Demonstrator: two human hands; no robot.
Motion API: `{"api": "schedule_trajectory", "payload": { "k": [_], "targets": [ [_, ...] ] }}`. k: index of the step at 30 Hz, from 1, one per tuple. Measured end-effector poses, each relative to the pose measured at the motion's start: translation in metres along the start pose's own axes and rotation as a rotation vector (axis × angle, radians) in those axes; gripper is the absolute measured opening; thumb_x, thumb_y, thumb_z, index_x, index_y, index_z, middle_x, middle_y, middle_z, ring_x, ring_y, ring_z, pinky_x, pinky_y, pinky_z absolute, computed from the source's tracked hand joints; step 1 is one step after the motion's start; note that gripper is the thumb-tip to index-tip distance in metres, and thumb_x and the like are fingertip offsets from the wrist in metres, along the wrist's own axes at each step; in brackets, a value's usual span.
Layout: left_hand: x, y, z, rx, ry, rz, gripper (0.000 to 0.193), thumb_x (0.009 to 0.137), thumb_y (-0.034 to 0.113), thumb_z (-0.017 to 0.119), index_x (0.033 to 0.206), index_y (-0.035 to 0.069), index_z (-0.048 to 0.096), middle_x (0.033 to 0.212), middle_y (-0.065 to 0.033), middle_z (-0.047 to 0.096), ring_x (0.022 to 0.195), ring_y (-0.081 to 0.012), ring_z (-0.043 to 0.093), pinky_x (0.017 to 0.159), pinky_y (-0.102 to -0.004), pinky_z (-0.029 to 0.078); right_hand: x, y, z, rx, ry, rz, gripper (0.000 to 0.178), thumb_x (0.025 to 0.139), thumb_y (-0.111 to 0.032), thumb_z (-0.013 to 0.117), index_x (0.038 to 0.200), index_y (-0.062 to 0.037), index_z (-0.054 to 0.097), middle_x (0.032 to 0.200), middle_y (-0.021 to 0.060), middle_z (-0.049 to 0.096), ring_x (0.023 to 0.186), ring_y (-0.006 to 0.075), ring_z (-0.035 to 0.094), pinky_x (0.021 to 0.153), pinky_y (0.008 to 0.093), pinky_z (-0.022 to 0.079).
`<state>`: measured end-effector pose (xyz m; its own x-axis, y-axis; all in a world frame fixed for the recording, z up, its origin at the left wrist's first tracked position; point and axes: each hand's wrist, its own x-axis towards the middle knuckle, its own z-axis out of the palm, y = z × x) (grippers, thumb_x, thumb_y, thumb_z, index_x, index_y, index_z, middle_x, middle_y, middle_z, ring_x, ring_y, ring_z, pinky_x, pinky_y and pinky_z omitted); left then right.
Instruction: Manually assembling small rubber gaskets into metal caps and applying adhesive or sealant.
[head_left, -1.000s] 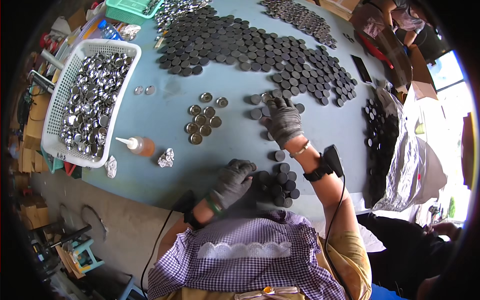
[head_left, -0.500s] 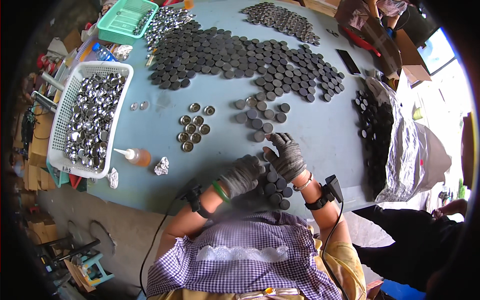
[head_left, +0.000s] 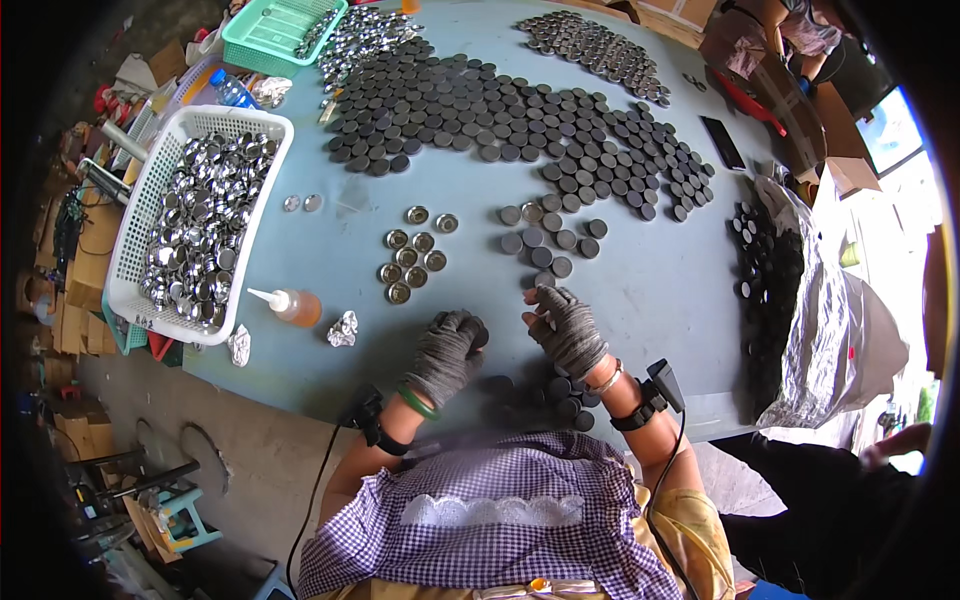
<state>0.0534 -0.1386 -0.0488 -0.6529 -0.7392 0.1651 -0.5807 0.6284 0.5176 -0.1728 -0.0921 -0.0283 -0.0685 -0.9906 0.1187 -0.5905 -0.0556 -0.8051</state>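
Note:
My left hand [head_left: 447, 350], in a grey glove, is curled above the near part of the table. A black disc [head_left: 481, 334] shows at its fingertips, partly hidden by them. My right hand [head_left: 568, 330], gloved likewise with bare fingertips, has thumb and forefinger apart. Its fingertips are at the edge of a dark disc [head_left: 544, 280], the closest of a small loose group [head_left: 533, 237]. Between my forearms, a pile of black discs [head_left: 567, 398] lies by the table's near edge. Left of the loose group, several shiny metal cups [head_left: 406, 257] lie hollow side up.
A white basket [head_left: 118, 262] of metal cups stands left, near a glue bottle [head_left: 293, 307] and crumpled foil [head_left: 342, 329]. Many dark discs [head_left: 470, 110] cover the far table. At right are a phone [head_left: 722, 143] and a silver bag [head_left: 800, 340]; another person is at the far right.
My left hand has drawn left, away from the near pile, with a black disc at its fingers. My right hand stays by the loose discs. The whole view has shifted slightly.

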Motion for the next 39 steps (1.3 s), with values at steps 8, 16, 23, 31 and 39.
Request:
{"api": "schedule_trajectory", "payload": {
  "k": [8, 16, 23, 31, 39],
  "targets": [
    [0.002, 0.001, 0.01, -0.543, 0.134, -0.079, 0.044, 0.065, 0.001, 0.079, 0.106, 0.003, 0.062, 0.104, -0.0109, 0.064, 0.089, -0.0253, 0.067, 0.08, -0.0349, 0.055, 0.005, 0.008, 0.023, 0.532, -0.166, 0.219, 0.041, 0.088, -0.004, 0.058, 0.129, -0.0046, 0.052, 0.117, 0.0053, 0.065, 0.083, 0.0132, 0.061, 0.079, 0.0295, 0.052],
    [0.005, -0.009, 0.003, -0.593, 0.272, -0.066, 0.038, 0.068, 0.001, 0.077, 0.103, 0.002, 0.062, 0.096, -0.0103, 0.065, 0.087, -0.0253, 0.066, 0.077, -0.0354, 0.054, 0.02, -0.005, 0.006, 0.515, -0.579, 0.29, 0.041, 0.095, -0.01, 0.055, 0.135, -0.0055, 0.049, 0.095, 0.0003, 0.066, 0.078, 0.0083, 0.058, 0.078, 0.027, 0.052],
    [0.013, -0.023, -0.003, -0.543, 0.29, -0.067, 0.04, 0.069, 0.002, 0.077, 0.106, 0.002, 0.061, 0.095, -0.0093, 0.065, 0.088, -0.0235, 0.066, 0.079, -0.0343, 0.053, 0.036, -0.015, 0.027, 0.874, -0.377, 0.384, 0.031, 0.092, -0.01, 0.066, 0.119, 0.0011, 0.057, 0.095, 0.0046, 0.064, 0.085, 0.01, 0.06, 0.077, 0.028, 0.053],
    [0.019, -0.029, -0.008, -0.572, 0.529, -0.172, 0.05, 0.074, 0.002, 0.078, 0.12, -0.001, 0.059, 0.11, -0.0119, 0.066, 0.095, -0.0211, 0.065, 0.086, -0.0335, 0.052, 0.13, 0.007, 0.064, 0.022, -0.117, -0.207, 0.029, 0.079, -0.01, 0.073, 0.105, -0.0056, 0.06, 0.095, 0.0128, 0.064, 0.085, 0.0316, 0.063, 0.074, 0.0388, 0.052],
    [-0.002, -0.022, -0.016, -0.587, 0.504, -0.25, 0.04, 0.075, -0.003, 0.073, 0.113, 0.0, 0.059, 0.106, -0.0132, 0.065, 0.091, -0.0232, 0.065, 0.082, -0.0344, 0.053, 0.187, 0.006, 0.085, -0.652, -0.27, -0.213, 0.022, 0.08, -0.025, 0.069, 0.097, -0.0122, 0.065, 0.106, 0.0104, 0.062, 0.109, 0.0312, 0.053, 0.093, 0.042, 0.045]
  ]
}}
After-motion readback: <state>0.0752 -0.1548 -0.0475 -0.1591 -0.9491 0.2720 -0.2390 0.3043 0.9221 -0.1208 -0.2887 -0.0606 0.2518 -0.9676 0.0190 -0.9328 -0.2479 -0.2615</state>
